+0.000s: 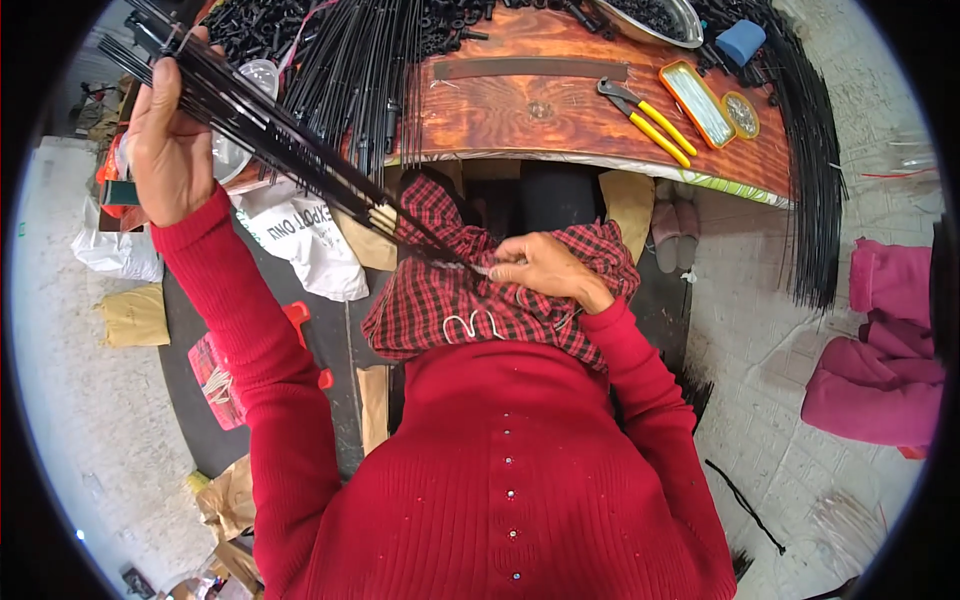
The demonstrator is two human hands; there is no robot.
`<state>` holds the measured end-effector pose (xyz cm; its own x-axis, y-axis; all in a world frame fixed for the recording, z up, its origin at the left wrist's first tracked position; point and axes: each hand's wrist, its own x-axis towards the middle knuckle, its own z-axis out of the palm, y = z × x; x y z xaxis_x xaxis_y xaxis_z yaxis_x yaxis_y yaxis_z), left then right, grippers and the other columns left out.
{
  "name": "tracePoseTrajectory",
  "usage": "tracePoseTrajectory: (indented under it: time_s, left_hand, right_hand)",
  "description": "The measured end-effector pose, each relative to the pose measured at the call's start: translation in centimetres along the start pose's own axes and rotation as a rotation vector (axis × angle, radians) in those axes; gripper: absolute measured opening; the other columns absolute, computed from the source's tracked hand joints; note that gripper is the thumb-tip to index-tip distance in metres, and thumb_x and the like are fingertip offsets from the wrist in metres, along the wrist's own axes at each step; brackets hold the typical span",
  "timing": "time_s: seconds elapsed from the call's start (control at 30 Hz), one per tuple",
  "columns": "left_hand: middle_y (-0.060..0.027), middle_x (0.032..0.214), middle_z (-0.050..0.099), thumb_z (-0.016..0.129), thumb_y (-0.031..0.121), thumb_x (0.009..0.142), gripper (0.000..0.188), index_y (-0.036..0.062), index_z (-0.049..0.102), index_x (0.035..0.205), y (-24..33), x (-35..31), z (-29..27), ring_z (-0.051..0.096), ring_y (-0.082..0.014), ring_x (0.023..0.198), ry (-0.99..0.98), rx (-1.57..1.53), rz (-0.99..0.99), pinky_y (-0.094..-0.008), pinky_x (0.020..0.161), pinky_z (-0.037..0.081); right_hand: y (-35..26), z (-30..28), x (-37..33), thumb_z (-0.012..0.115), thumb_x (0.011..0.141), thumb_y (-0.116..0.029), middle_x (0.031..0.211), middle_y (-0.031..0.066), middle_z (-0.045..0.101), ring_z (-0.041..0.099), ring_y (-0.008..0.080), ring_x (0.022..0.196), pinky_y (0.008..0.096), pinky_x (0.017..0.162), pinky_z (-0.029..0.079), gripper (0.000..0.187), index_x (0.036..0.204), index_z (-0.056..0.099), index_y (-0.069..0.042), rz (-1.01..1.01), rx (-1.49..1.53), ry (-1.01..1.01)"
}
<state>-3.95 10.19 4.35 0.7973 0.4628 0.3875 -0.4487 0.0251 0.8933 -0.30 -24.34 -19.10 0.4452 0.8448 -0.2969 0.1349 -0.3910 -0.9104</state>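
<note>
We see a reddish-brown, wood-grained table (500, 128) with green-patterned edging (745, 189); below it we find a dark floor covering (652, 320), and rightward a pale, faintly lined floor (750, 400) in bright light.

I can't see all of the left hand (160, 140): the bundle of black rods (290, 138) hides some fingers, and part of its upper end runs off my top edge. At the right hand (545, 268), the lower tips blur into the checked cloth (425, 312), too fine for me to tell what the fingertips touch. My top edge cuts the metal bowl (692, 22); the dark rim crops the pink clothing (870, 395) at right.
</note>
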Motion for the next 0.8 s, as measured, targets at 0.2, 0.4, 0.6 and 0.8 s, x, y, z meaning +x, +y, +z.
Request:
tracePoseTrajectory:
  time_s: [0.2, 0.4, 0.6, 0.8]
  left_hand:
    - [-0.0174, 0.115, 0.062, 0.055, 0.012, 0.094, 0.029, -0.0064, 0.054, 0.117, -0.9, -1.5, -0.7, 0.062, -0.0205, 0.099, 0.037, -0.035, 0.053, -0.0314, 0.089, 0.049]
    - [-0.0183, 0.109, 0.064, 0.058, 0.010, 0.092, 0.027, -0.0064, 0.056, 0.114, -0.4, -2.3, -0.5, 0.063, -0.0208, 0.096, 0.095, 0.030, 0.107, -0.0303, 0.087, 0.050]
    - [-0.0190, 0.108, 0.064, 0.058, 0.013, 0.093, 0.029, -0.0076, 0.057, 0.113, -0.4, -3.8, -0.6, 0.064, -0.0229, 0.094, 0.150, 0.018, 0.229, -0.0338, 0.084, 0.052]
    - [-0.0163, 0.113, 0.061, 0.051, 0.015, 0.096, 0.035, -0.0044, 0.048, 0.125, 0.4, -3.7, -4.8, 0.061, -0.0257, 0.101, 0.161, -0.065, 0.231, -0.0364, 0.088, 0.051]
  right_hand:
    - [-0.1, 1.8, 0.9, 0.062, 0.082, -0.022, 0.078, 0.0175, 0.066, 0.063, 0.0363, 0.073, 0.0462, 0.065, 0.048, 0.020, 0.087, 0.063, -0.002, -0.099, -0.348, 0.388]
    - [3.1, 3.2, 2.9, 0.061, 0.083, -0.020, 0.082, 0.0230, 0.065, 0.062, 0.0398, 0.077, 0.0477, 0.067, 0.048, 0.021, 0.087, 0.061, 0.001, 0.209, -0.396, 0.405]
    - [5.5, 1.8, 4.8, 0.065, 0.082, -0.021, 0.086, 0.0158, 0.067, 0.064, 0.0218, 0.083, 0.0341, 0.075, 0.049, 0.030, 0.102, 0.064, 0.001, 0.444, -0.156, -0.058]
    - [2.8, -0.4, 1.4, 0.060, 0.086, -0.010, 0.120, 0.0084, 0.061, 0.055, 0.0179, 0.112, 0.0302, 0.097, 0.042, 0.034, 0.120, 0.061, -0.004, 0.051, 0.544, -0.143]
